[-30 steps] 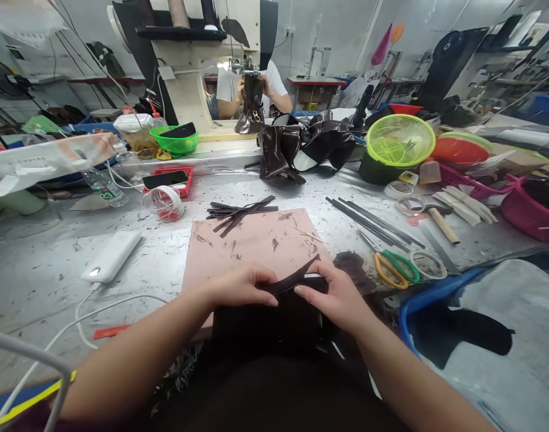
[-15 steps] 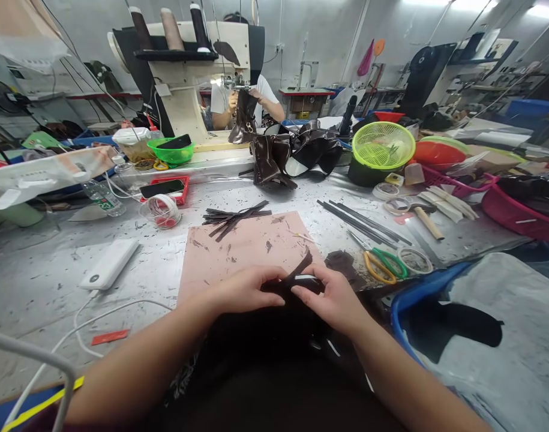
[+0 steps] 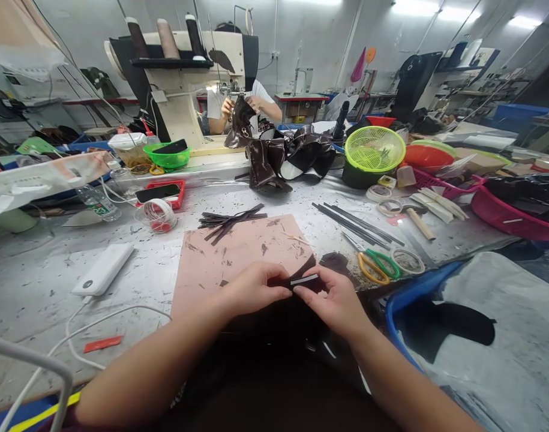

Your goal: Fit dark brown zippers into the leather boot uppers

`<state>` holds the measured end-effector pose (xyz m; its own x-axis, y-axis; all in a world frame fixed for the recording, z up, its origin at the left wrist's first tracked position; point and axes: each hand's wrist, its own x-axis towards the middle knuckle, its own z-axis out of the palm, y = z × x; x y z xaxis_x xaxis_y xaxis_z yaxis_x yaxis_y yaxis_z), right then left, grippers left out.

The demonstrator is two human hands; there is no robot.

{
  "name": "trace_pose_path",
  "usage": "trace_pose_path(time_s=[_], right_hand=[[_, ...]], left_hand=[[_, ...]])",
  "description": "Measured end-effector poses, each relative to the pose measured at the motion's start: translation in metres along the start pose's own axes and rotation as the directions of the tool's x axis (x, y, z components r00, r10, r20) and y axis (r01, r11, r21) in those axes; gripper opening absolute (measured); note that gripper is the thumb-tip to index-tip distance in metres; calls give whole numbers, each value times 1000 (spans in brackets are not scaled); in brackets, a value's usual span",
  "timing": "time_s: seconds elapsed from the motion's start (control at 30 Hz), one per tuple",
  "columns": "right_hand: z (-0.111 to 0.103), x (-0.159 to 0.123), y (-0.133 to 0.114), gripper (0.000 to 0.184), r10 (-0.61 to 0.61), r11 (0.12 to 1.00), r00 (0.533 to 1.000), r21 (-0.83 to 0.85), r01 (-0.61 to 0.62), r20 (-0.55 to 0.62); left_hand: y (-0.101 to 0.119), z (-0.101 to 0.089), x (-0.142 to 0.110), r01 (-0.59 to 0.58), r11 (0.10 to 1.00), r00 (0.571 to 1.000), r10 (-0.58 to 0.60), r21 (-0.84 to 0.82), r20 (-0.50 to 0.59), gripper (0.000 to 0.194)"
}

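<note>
My left hand (image 3: pixel 263 287) and my right hand (image 3: pixel 332 294) pinch a dark leather piece (image 3: pixel 306 270) between thumbs and fingers, close to my body. A narrow pale strip (image 3: pixel 303 279) shows along its edge between the two hands. The lower part of the piece merges with the dark area over my lap, so its full shape is hidden. Beneath and beyond the hands lies a pink board (image 3: pixel 238 252) marked with dark flecks. A bundle of dark strips (image 3: pixel 231 221) rests at the board's far edge. A dark scrap (image 3: pixel 335 262) lies just past my right hand.
Green and orange scissors (image 3: pixel 375 264) and a hammer (image 3: pixel 420 224) lie to the right, near more dark strips (image 3: pixel 355 223). A white power bank (image 3: pixel 104 270) with a cable is at left. Across the table, a person works at a sewing machine (image 3: pixel 184 90). A blue-rimmed bin (image 3: pixel 391 318) stands at right.
Both hands keep hold of the dark leather piece, and the pale strip between them now looks straighter and more exposed. The whole view has shifted slightly. Across the table, the co-worker's boot-like piece has tilted.
</note>
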<state>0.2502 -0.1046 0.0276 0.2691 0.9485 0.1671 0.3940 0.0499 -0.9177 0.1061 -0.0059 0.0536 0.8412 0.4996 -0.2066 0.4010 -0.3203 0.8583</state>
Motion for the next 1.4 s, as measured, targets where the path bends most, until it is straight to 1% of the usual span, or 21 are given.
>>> trace_pose_path(time_s=[0.17, 0.27, 0.37, 0.43, 0.47, 0.5, 0.53, 0.57, 0.63, 0.73, 0.77, 0.8, 0.87, 0.9, 0.93, 0.97, 1.03, 1.1, 1.17, 1.27, 1.4], right_hand=[[5, -3, 2, 14, 11, 998, 996, -64, -16, -86], [5, -2, 4, 15, 23, 998, 999, -57, -25, -35], [-13, 9, 20, 16, 58, 997, 998, -53, -56, 38], [-38, 21, 45, 16, 124, 965, 990, -227, -135, -64], [-52, 27, 59, 18, 157, 896, 971, -388, -217, -181], [-67, 32, 75, 22, 205, 751, 937, -569, -336, -283], [-80, 37, 90, 27, 263, 560, 905, -710, -426, -335], [-91, 40, 103, 30, 344, 416, 877, -783, -462, -334], [-107, 44, 123, 38, 397, 330, 860, -825, -459, -320], [-113, 43, 133, 51, 359, 348, 886, -838, -419, -294], [-113, 40, 132, 54, 337, 375, 893, -828, -417, -297], [-110, 37, 129, 56, 319, 439, 902, -798, -413, -291], [-100, 24, 122, 55, 301, 678, 926, -632, -375, -226], [-92, 16, 118, 55, 296, 809, 941, -480, -339, -165], [-82, 6, 113, 56, 284, 908, 955, -295, -297, -88], [-71, -5, 108, 58, 267, 959, 964, -102, -266, -3], [-48, -26, 97, 59, 209, 950, 966, 202, -236, 149], [-27, -43, 89, 56, 147, 912, 950, 333, -238, 274], [-14, -52, 84, 55, 110, 910, 923, 336, -243, 369], [-6, -55, 84, 56, 85, 928, 883, 287, -239, 461], [-6, -52, 83, 56, 74, 928, 884, 294, -230, 461]], left_hand=[[3, -2, 0, -45, 989, 998, 38, 141, 56, 15], [3, -1, 3, -40, 981, 998, 32, 189, 46, 18], [-1, 2, 9, 30, 992, 999, -27, 126, -24, 20], [-6, 4, 11, 83, 994, 993, -77, 67, -86, 21], [-8, 5, 12, 104, 994, 988, -99, 35, -115, 21], [-11, 5, 13, 119, 993, 983, -118, 3, -138, 21], [-13, 6, 13, 130, 991, 979, -132, -24, -153, 22], [-15, 6, 14, 137, 989, 977, -143, -48, -162, 22], [-18, 6, 14, 135, 988, 976, -146, -81, -161, 22], [-21, 5, 16, 126, 986, 977, -141, -107, -157, 23], [-22, 5, 17, 130, 985, 976, -147, -117, -159, 23], [-23, 4, 18, 136, 983, 975, -155, -127, -161, 23], [-26, 3, 19, 150, 976, 969, -176, -156, -171, 23], [-27, 2, 19, 156, 972, 967, -187, -175, -174, 23], [-28, 2, 19, 161, 968, 964, -195, -192, -178, 23], [-29, 1, 18, 164, 964, 961, -204, -207, -187, 24], [-29, 0, 18, 171, 959, 953, -219, -226, -207, 24], [-28, -1, 17, 158, 958, 950, -214, -240, -226, 25], [-27, -2, 16, 132, 958, 953, -194, -256, -233, 25], [-27, -3, 16, 113, 958, 952, -180, -265, -245, 25], [-27, -2, 16, 117, 960, 954, -180, -254, -241, 26]])
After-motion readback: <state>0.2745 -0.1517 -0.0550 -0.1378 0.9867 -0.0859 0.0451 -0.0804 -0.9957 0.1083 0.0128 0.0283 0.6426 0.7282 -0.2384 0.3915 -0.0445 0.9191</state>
